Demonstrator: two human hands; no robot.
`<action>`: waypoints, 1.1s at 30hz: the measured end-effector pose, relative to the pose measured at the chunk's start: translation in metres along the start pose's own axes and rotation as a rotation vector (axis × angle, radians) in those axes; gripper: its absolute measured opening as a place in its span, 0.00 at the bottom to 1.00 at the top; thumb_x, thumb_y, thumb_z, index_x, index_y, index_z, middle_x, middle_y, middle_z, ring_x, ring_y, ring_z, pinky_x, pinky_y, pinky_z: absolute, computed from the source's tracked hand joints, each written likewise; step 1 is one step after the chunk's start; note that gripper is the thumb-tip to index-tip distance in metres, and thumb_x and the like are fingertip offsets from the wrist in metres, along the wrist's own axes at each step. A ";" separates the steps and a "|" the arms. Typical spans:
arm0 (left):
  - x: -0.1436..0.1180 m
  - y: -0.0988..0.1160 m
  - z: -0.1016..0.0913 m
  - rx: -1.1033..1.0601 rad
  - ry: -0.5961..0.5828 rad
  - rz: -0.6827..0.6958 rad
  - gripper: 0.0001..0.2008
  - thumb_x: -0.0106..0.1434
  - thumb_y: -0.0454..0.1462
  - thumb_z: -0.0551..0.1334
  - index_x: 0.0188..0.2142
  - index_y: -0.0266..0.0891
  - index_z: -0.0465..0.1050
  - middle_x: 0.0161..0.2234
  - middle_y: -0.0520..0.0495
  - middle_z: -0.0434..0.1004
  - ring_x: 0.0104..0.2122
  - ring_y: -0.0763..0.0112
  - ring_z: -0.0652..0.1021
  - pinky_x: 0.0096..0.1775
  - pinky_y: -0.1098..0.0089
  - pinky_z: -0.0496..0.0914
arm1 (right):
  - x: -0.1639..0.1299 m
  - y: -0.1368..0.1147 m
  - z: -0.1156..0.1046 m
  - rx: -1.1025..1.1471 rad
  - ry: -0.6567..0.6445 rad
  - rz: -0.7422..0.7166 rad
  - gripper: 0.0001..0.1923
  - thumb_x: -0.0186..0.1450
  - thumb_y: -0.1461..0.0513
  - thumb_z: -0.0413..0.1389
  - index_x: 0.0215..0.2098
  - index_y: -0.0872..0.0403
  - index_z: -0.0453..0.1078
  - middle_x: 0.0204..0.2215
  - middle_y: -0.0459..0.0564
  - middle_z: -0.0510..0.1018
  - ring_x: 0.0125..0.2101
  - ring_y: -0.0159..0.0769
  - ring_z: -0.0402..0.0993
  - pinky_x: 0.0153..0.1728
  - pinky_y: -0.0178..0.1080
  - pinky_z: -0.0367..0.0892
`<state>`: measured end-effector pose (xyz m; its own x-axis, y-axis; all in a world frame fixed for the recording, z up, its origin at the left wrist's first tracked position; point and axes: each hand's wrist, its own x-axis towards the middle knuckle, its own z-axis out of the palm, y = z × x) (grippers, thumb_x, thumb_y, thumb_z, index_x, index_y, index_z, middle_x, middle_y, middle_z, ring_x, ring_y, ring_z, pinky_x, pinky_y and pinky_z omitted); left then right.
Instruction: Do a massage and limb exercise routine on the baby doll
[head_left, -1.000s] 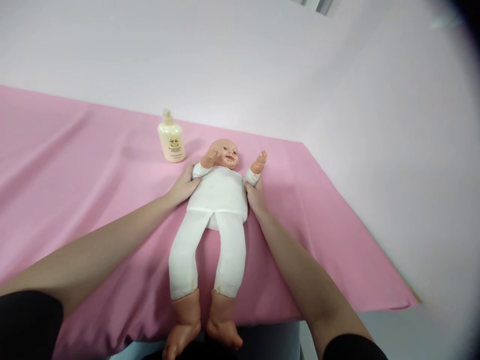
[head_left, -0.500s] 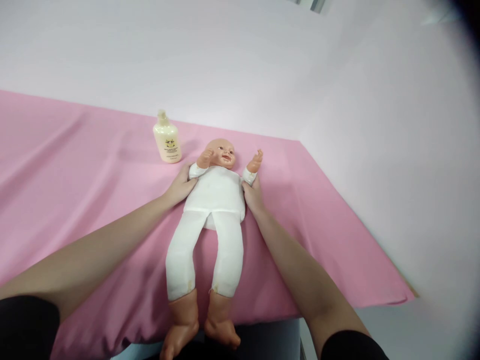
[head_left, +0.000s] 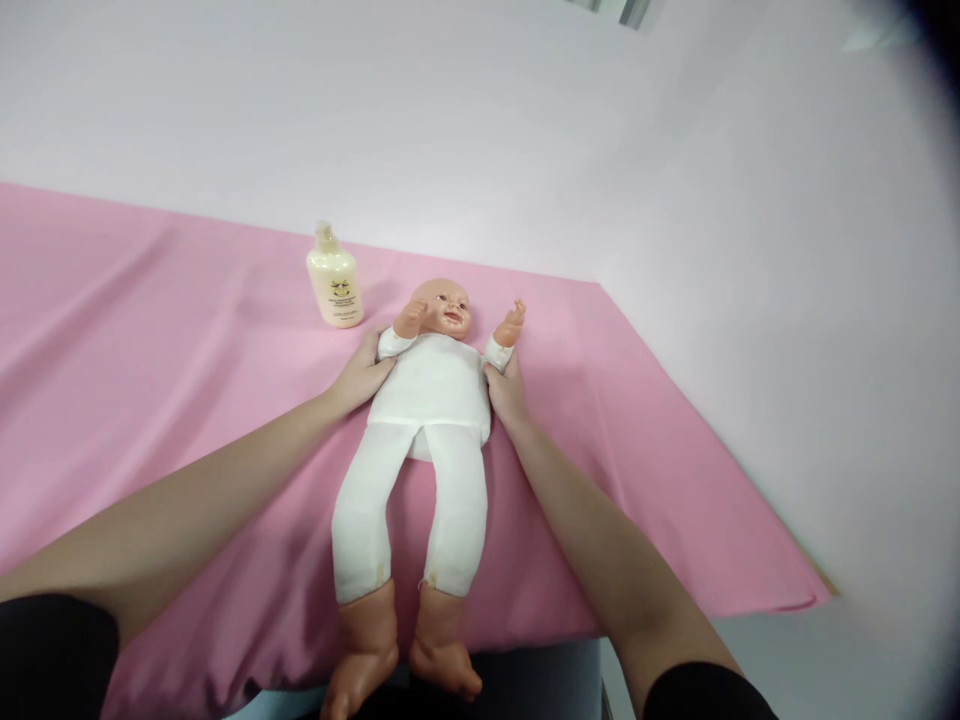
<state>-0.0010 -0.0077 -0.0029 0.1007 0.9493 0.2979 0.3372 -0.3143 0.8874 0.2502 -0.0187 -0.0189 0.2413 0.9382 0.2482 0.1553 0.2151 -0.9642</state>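
Note:
A baby doll (head_left: 433, 385) in a white top and white leggings lies on its back, head away from me and bare feet over the near table edge. My left hand (head_left: 365, 372) grips its side and upper arm on the left, the thumb across the front of the sleeve. On the other side, my right hand (head_left: 508, 390) is closed around the doll's other arm, thumb on the front. The remaining fingers of both hands are mostly hidden behind the doll. Both doll forearms point upward.
A cream pump bottle (head_left: 335, 285) with a printed label stands beyond my left hand. Beneath everything, a pink cloth (head_left: 637, 480) covers the table, wrinkled at the left and front. A pale wall (head_left: 480, 130) rises behind and to the right.

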 end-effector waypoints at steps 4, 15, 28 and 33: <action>-0.001 0.001 0.000 -0.011 -0.011 -0.018 0.27 0.62 0.39 0.62 0.61 0.39 0.62 0.61 0.39 0.72 0.60 0.54 0.73 0.62 0.53 0.68 | -0.001 -0.004 0.001 -0.017 0.011 0.032 0.14 0.61 0.62 0.54 0.46 0.47 0.65 0.43 0.48 0.78 0.48 0.42 0.75 0.57 0.55 0.69; -0.001 0.003 0.000 0.015 -0.011 -0.016 0.28 0.62 0.39 0.61 0.61 0.38 0.62 0.61 0.39 0.72 0.60 0.53 0.74 0.62 0.53 0.69 | 0.000 -0.002 0.002 -0.017 0.033 0.026 0.13 0.60 0.60 0.55 0.45 0.46 0.65 0.42 0.47 0.79 0.47 0.42 0.76 0.57 0.55 0.70; 0.000 0.000 0.001 -0.013 -0.006 -0.008 0.28 0.62 0.38 0.62 0.61 0.38 0.62 0.62 0.38 0.71 0.61 0.52 0.73 0.63 0.52 0.68 | -0.004 -0.009 0.003 0.003 0.042 0.055 0.17 0.59 0.62 0.54 0.47 0.50 0.66 0.44 0.50 0.79 0.47 0.42 0.76 0.54 0.48 0.71; 0.000 0.001 0.000 -0.018 -0.011 -0.024 0.29 0.62 0.39 0.62 0.62 0.36 0.61 0.62 0.36 0.70 0.61 0.53 0.73 0.63 0.53 0.68 | -0.003 -0.009 0.002 -0.024 0.047 0.067 0.15 0.59 0.62 0.54 0.46 0.50 0.67 0.44 0.49 0.80 0.47 0.42 0.76 0.54 0.48 0.71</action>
<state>-0.0004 -0.0079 -0.0024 0.1027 0.9567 0.2724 0.3230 -0.2911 0.9005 0.2458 -0.0232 -0.0113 0.2967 0.9363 0.1880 0.1605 0.1452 -0.9763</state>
